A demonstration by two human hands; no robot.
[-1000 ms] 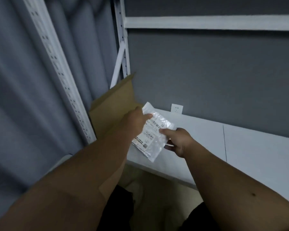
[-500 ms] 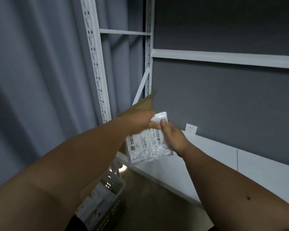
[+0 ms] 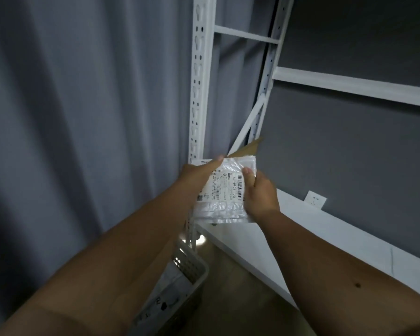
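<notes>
Glossy crinkled plastic parcel (image 3: 226,190); matt cardboard (image 3: 246,147).

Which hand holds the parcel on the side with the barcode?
The right hand: its thumb lies on the parcel beside the barcode, while the left hand grips the opposite edge.

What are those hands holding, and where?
A labelled plastic packet: the left hand grips its top-left edge, the right hand pinches its right edge.

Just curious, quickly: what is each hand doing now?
Left hand: holds the labelled plastic mailer bag by its top left corner.
Right hand: pinches the same bag's right edge.
</notes>
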